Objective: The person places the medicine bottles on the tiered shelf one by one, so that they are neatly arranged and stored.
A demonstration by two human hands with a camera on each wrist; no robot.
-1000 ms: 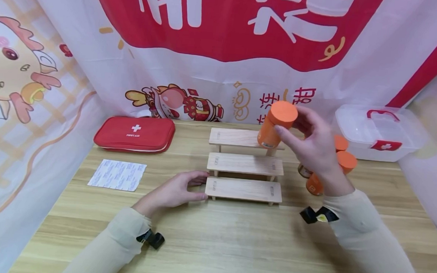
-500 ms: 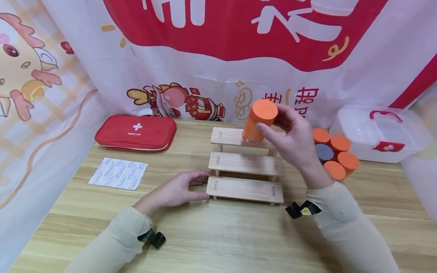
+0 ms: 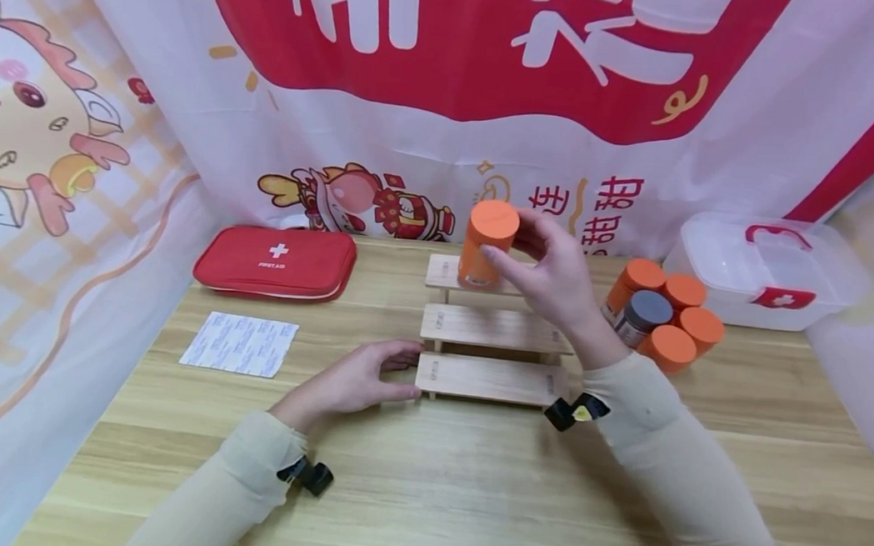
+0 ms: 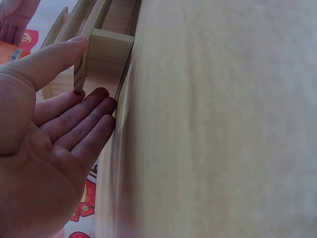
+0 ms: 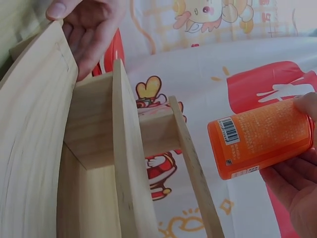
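My right hand (image 3: 553, 272) grips an orange bottle (image 3: 479, 259) with an orange cap, holding it upright over the left part of the top shelf of a three-step wooden stand (image 3: 494, 328). The bottle's barcode side and base (image 5: 257, 139) show in the right wrist view, apart from the top board. My left hand (image 3: 355, 377) is at the left end of the lowest step, thumb at the front corner and fingers at the back corner of the board. In the left wrist view, the thumb and index fingertip of the left hand (image 4: 54, 104) meet the board's two edges.
Several orange-capped bottles (image 3: 670, 347) and a grey-capped bottle (image 3: 643, 315) stand right of the stand. A clear first-aid box (image 3: 753, 271) is behind them. A red first-aid pouch (image 3: 276, 263) and a white printed sheet (image 3: 240, 344) lie on the left. A printed curtain (image 3: 443, 173) hangs behind.
My right hand has carried the orange bottle leftward along the top shelf, from its right end to its left part. The bottles at the right have come into view. My left hand stays in place.
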